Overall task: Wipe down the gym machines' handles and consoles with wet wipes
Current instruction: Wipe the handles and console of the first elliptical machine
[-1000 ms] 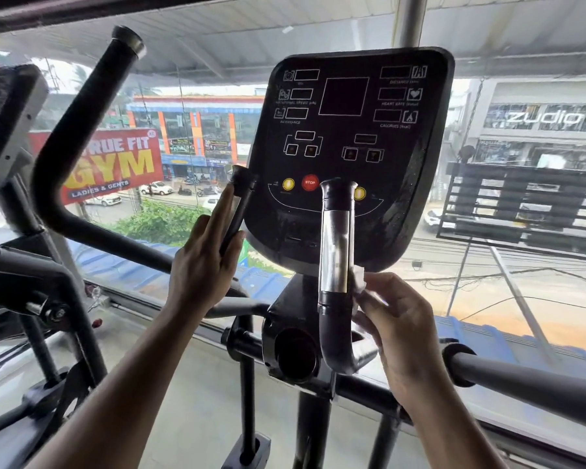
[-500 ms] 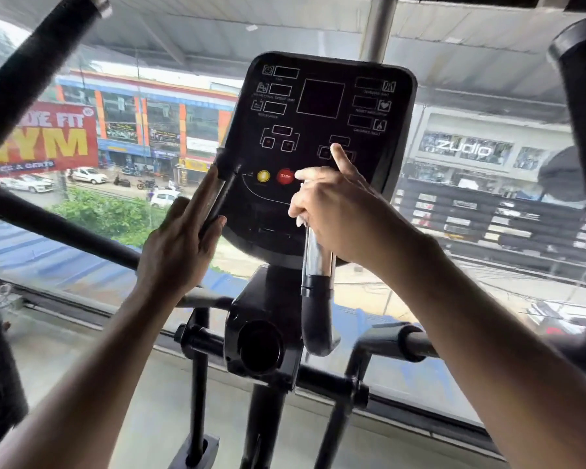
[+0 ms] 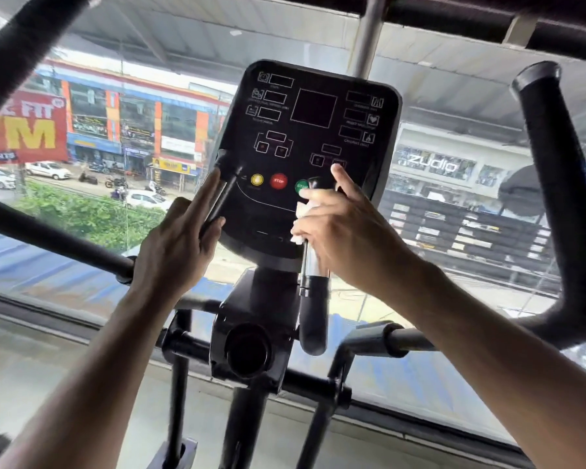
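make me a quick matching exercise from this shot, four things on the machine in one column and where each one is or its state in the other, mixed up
Column one:
1. white wet wipe
2. round red stop button
3. thin black left grip bar
4. round yellow button

Column two:
A. on the black console, between the yellow and green buttons
B. wrapped on the chrome right grip bar, held by the right hand
C. leftmost of the three round buttons
D. under the left hand, whose fingers lie straight along it

Pairs: 1-B, 2-A, 3-D, 4-C
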Demonstrator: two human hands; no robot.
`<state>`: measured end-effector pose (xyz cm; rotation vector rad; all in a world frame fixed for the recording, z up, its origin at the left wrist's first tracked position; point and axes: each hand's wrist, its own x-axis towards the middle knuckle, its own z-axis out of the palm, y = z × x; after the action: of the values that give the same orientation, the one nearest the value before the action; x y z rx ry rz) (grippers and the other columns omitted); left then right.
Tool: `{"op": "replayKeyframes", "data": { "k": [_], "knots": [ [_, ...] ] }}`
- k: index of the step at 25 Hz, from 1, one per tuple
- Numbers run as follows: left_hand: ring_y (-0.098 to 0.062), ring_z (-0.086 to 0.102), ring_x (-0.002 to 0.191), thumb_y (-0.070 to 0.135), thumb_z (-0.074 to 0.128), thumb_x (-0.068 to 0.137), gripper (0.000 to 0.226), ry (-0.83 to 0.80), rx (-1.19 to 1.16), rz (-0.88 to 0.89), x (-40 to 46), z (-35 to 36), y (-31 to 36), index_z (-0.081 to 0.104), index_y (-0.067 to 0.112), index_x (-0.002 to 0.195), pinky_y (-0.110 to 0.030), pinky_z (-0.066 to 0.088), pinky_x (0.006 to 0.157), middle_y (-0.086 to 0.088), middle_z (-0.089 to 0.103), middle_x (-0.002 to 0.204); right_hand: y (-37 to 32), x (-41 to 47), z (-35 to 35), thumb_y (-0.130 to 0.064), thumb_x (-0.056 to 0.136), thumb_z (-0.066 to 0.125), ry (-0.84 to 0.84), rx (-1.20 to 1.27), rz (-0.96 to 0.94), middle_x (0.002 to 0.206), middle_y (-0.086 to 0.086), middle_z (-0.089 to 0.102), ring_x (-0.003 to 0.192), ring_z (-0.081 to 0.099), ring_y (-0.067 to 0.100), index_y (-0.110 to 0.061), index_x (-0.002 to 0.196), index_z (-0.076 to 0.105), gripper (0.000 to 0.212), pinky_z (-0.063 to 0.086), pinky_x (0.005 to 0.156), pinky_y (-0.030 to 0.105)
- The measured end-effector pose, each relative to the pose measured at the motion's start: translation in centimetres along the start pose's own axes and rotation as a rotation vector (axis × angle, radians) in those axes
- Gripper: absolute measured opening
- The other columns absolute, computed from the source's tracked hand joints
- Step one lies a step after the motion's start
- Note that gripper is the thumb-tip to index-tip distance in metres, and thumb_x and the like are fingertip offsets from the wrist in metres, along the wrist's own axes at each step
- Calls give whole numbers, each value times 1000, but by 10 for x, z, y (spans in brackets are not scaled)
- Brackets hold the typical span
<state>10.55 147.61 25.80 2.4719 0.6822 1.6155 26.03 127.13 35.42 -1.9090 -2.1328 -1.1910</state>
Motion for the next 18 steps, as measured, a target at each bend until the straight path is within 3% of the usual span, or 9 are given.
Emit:
{"op": "replayKeyframes", "data": {
  "k": [5, 13, 18],
  "knots": [
    [-51, 64, 81, 35, 56, 103, 73, -32, 24, -32, -1, -3, 4, 18, 40, 165, -48, 52, 62, -15, 60, 116, -31, -48, 21, -6, 90, 74, 15, 191, -64, 99, -5, 79, 124, 64, 15, -20, 99, 80, 17, 12, 128, 41],
    [-45, 66, 82, 42, 47, 104, 71, -97, 18, -32, 0, -8, 7, 9, 47, 164, -47, 55, 61, -8, 58, 118, 3, -49, 27, -3, 84, 80, 304, 333, 60, 124, -2, 73, 131, 59, 15, -15, 116, 76, 34, 39, 117, 51],
    [-46, 65, 80, 51, 38, 101, 69, -84, 57, -45, -1, -8, 8, 12, 44, 164, -47, 54, 61, -9, 59, 119, -17, -78, 41, -16, 98, 62, 323, 486, 83, 129, -4, 71, 135, 55, 10, -14, 117, 76, 23, 39, 116, 50]
  ]
}}
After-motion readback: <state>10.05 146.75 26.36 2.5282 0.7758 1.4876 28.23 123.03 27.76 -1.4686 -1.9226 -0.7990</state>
